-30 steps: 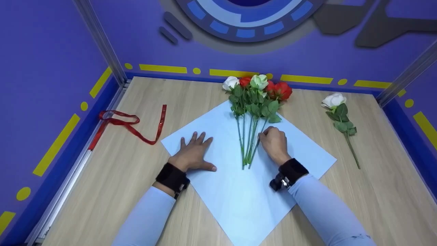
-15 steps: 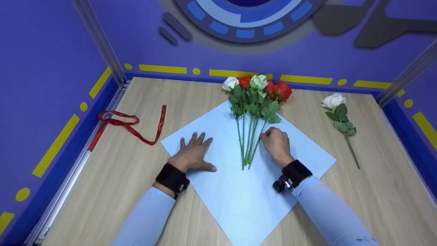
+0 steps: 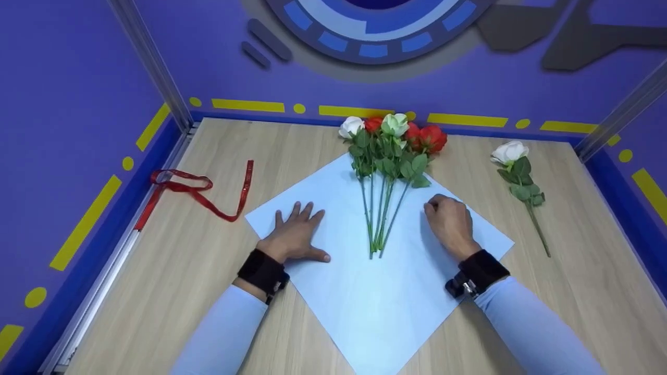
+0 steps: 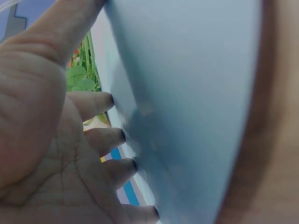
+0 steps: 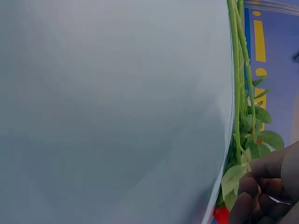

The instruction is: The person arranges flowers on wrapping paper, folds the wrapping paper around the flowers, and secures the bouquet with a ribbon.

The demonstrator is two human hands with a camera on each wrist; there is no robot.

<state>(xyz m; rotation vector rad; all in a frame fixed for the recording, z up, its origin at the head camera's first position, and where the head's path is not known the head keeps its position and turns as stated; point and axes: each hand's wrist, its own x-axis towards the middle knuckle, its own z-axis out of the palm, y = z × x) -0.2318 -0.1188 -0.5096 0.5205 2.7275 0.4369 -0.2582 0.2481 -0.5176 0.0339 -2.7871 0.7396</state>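
My left hand (image 3: 296, 234) lies spread on the left part of a light-blue paper sheet (image 3: 344, 307), touching it with its fingertips (image 4: 105, 100) in the left wrist view. On the sheet's far half rests a bunch of artificial roses (image 3: 388, 156), red, white and pale green, stems towards me. Right of these stems, over the paper, my right hand (image 3: 451, 224) has its fingers curled with nothing between them. In the right wrist view the curled fingers (image 5: 247, 186) overlap the green leaves (image 5: 271, 139).
A single white rose (image 3: 510, 153) lies apart on the wooden table (image 3: 583, 291) at right. At left is a loosely looped red ribbon (image 3: 195, 188), one end at the table's edge. Blue panels (image 3: 333, 86) enclose the back and sides.
My right hand has left the rightmost stem of the bunch and moved right over the paper. The left hand and the roses have stayed in place.
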